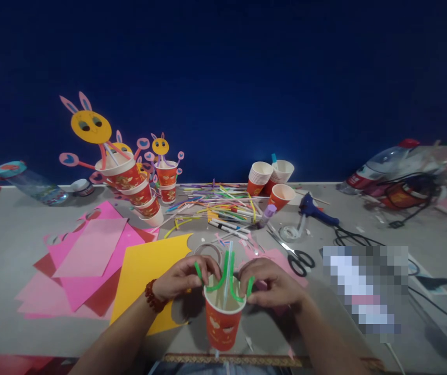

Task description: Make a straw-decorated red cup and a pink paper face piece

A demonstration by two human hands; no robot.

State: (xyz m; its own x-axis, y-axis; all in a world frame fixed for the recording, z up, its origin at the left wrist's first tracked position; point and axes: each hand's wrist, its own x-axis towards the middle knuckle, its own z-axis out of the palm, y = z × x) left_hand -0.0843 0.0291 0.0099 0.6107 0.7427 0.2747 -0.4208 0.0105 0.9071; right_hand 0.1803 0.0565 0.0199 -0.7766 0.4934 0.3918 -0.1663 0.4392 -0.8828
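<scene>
At the near edge of the table (286,333), the red paper cup (223,330) is nearly upright, its mouth up and its long axis roughly vertical, the base a little toward the person. Taking the cup as the clock's centre and twelve as straight away from the person, the left hand (196,272) is at ten o'clock and the right hand (270,284) at two. Both are right by the rim; neither is clearly nearer. A pale straw (229,271) rises from the mouth and leans slightly toward one o'clock. Beside it, the left green stem (219,286) curves out to ten and turns up at its tip, the right green stem (236,295) to two. The left thumb and fingers are narrow, apparently pinching the left stem near its outer end; the right ones look the same on theirs.

Farther out, the yellow sheet (141,271) reaches under the left hand at nine to ten, with pink sheets (90,250) beyond. The scissors (299,260) are at one to two, loose markers (229,227) at twelve, and decorated cups (120,174) at ten to eleven.

Some fingertips are hidden behind the rim and stems, so the exact grip is hard to read. How the straw and stems are fixed inside is unclear. A small pale tip shows under the base; I cannot tell what it is. The forearms are cut off below, and an item at two to three is masked by blocks.
</scene>
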